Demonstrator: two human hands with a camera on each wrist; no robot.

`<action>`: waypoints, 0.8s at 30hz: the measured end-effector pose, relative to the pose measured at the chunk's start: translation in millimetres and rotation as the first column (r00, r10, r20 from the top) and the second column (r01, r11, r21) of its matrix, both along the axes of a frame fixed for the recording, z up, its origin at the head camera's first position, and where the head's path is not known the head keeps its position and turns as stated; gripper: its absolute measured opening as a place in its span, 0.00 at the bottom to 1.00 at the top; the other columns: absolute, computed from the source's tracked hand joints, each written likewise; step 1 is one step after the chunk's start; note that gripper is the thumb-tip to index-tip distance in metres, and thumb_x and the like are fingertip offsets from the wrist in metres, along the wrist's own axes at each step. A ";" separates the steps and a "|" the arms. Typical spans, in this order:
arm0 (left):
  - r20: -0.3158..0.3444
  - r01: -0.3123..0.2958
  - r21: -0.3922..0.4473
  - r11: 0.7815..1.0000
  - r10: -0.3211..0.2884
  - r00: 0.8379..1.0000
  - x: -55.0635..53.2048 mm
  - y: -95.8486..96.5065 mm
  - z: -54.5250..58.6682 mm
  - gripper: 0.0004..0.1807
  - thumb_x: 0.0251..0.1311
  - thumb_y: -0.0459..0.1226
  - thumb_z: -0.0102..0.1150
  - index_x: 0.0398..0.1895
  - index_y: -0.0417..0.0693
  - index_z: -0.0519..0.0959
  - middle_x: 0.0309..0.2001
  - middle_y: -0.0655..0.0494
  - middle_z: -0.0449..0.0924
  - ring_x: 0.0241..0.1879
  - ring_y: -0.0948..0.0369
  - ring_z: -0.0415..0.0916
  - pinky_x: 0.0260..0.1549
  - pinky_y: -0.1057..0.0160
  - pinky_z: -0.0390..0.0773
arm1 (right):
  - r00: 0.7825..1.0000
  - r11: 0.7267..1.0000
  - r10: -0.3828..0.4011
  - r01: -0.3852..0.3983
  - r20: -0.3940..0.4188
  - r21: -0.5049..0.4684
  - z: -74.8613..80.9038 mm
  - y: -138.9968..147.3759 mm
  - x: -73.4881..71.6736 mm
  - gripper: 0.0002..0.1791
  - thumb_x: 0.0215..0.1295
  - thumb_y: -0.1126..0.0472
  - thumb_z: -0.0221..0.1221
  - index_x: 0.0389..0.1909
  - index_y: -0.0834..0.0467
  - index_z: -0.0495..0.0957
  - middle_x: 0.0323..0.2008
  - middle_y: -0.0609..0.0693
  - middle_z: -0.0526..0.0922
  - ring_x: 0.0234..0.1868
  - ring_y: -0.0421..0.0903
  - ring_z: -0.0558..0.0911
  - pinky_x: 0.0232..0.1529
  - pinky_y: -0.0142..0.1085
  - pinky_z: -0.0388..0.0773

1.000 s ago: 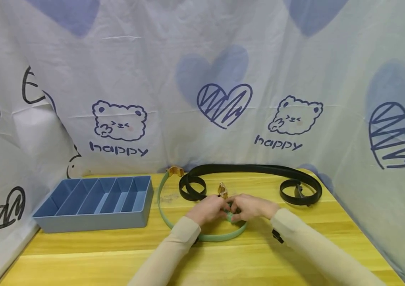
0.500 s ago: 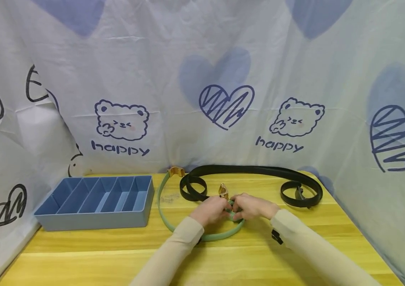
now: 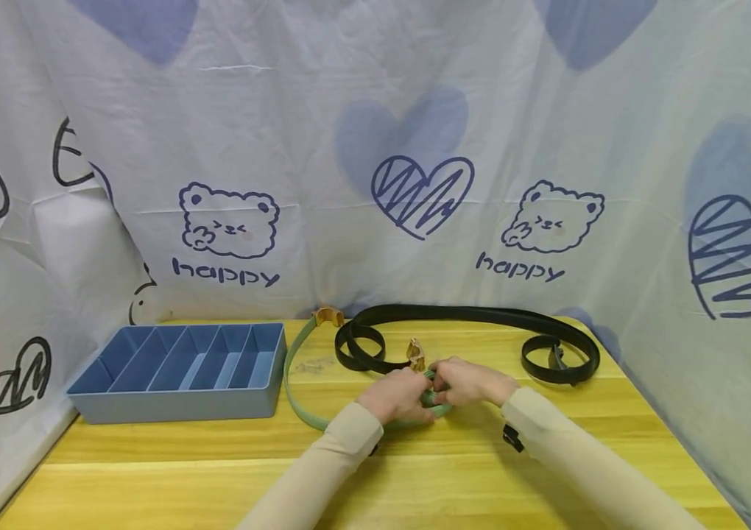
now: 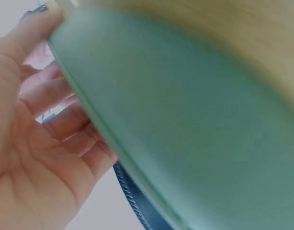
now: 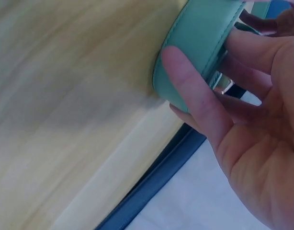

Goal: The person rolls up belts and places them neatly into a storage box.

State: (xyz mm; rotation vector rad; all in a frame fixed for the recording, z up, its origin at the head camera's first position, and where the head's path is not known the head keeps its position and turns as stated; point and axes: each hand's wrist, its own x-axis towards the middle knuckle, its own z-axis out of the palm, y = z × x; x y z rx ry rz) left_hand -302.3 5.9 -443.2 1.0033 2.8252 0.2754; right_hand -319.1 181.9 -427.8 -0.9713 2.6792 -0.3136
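Note:
A green belt (image 3: 305, 414) lies in a loose curve on the table, with a gold buckle (image 3: 329, 316) at its far end. Its other part is wound into a small coil (image 5: 199, 43) between my hands. My right hand (image 3: 471, 381) grips this coil, the thumb across its outer face and other fingers behind. On the coil's left side, my left hand (image 3: 398, 397) holds the belt, its thumb and fingers at the strap's edge in the left wrist view; the fingertips are partly hidden behind the strap. Just beyond the hands stands a second gold buckle (image 3: 415, 353).
Behind the hands a black belt (image 3: 455, 314) stretches across the table, curled at both ends. A blue divided box (image 3: 177, 406) with several compartments stands at the left. White printed cloth (image 3: 322, 221) hangs along the back and sides of the wooden table (image 3: 216, 478).
My left hand has shifted slightly toward the front, onto the loose green strap. The strap's front curve has drawn in closer to the hands. My right hand stays nearly in place on the coil.

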 end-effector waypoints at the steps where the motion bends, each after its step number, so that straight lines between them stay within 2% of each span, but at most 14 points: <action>1: -0.021 0.003 -0.004 1.000 -0.003 1.000 -0.9 -0.4 -0.6 0.15 0.57 0.53 0.72 0.34 0.54 0.81 0.26 0.63 0.78 0.24 0.66 0.70 0.26 0.67 0.69 | 1.000 1.000 -0.002 0.002 0.007 0.005 0.3 0.1 0.1 0.12 0.68 0.61 0.64 0.23 0.55 0.85 0.63 0.63 0.78 0.57 0.56 0.82 0.56 0.48 0.80; 4: -0.058 0.027 0.002 1.000 -0.027 0.998 -3.9 -2.4 -3.3 0.12 0.58 0.50 0.72 0.35 0.54 0.82 0.26 0.63 0.78 0.24 0.66 0.68 0.26 0.68 0.67 | 0.999 1.000 -0.019 0.018 0.029 0.016 2.4 0.5 0.5 0.13 0.70 0.61 0.61 0.24 0.54 0.85 0.67 0.65 0.74 0.59 0.57 0.81 0.59 0.47 0.78; 7: -0.085 0.052 0.025 0.998 -0.050 0.995 -5.8 -4.4 -5.3 0.10 0.58 0.48 0.72 0.34 0.54 0.83 0.24 0.65 0.77 0.21 0.67 0.65 0.24 0.70 0.64 | 0.999 1.000 -0.014 0.013 0.039 0.015 3.0 0.6 0.7 0.19 0.72 0.59 0.59 0.18 0.54 0.81 0.69 0.64 0.73 0.49 0.56 0.85 0.55 0.45 0.78; 10: -0.116 0.071 0.044 0.996 -0.066 0.991 -7.2 -5.6 -7.3 0.09 0.57 0.47 0.72 0.30 0.55 0.83 0.20 0.65 0.75 0.19 0.67 0.61 0.22 0.71 0.61 | 1.000 1.000 0.011 -0.011 0.027 0.003 2.1 1.5 1.2 0.22 0.70 0.55 0.62 0.14 0.54 0.79 0.68 0.64 0.74 0.50 0.56 0.85 0.56 0.45 0.78; 13: -0.133 0.086 0.052 0.995 -0.078 0.988 -9.5 -6.6 -9.7 0.08 0.55 0.47 0.72 0.30 0.57 0.84 0.22 0.66 0.77 0.19 0.68 0.62 0.22 0.72 0.62 | 0.998 0.997 0.069 -0.069 -0.007 -0.016 1.6 3.7 1.6 0.17 0.65 0.53 0.68 0.17 0.54 0.83 0.65 0.65 0.76 0.62 0.57 0.81 0.63 0.48 0.77; 14: -0.131 0.090 0.052 0.995 -0.082 0.988 -10.3 -7.1 -10.6 0.07 0.55 0.47 0.72 0.32 0.57 0.85 0.23 0.67 0.79 0.19 0.69 0.63 0.23 0.72 0.64 | 0.996 0.996 0.093 -0.093 -0.014 -0.017 1.9 5.0 1.8 0.16 0.64 0.54 0.68 0.18 0.55 0.84 0.65 0.65 0.76 0.63 0.58 0.80 0.63 0.48 0.77; 17: -0.120 0.108 0.054 0.993 -0.101 0.988 -12.6 -8.9 -12.1 0.13 0.53 0.48 0.72 0.42 0.59 0.88 0.31 0.66 0.85 0.21 0.70 0.68 0.25 0.73 0.69 | 0.989 0.989 0.150 -0.151 -0.014 -0.012 3.4 9.3 2.1 0.13 0.63 0.55 0.68 0.20 0.56 0.85 0.66 0.66 0.75 0.60 0.56 0.82 0.59 0.44 0.79; 20: -0.105 0.116 0.054 0.992 -0.110 0.988 -13.4 -10.0 -12.9 0.19 0.53 0.48 0.72 0.50 0.61 0.87 0.37 0.65 0.88 0.24 0.72 0.73 0.28 0.73 0.73 | 0.987 0.987 0.163 -0.163 0.007 0.009 4.7 12.4 3.2 0.12 0.63 0.55 0.68 0.22 0.56 0.86 0.69 0.65 0.72 0.59 0.55 0.82 0.57 0.41 0.80; 24: -0.128 0.123 0.036 0.992 -0.117 0.985 -11.6 -7.3 -13.0 0.13 0.53 0.47 0.72 0.42 0.60 0.89 0.34 0.67 0.87 0.23 0.71 0.71 0.28 0.73 0.71 | 0.991 0.991 0.135 -0.135 -0.020 0.013 1.7 12.0 6.4 0.07 0.61 0.54 0.70 0.29 0.52 0.88 0.68 0.65 0.74 0.60 0.56 0.82 0.56 0.41 0.81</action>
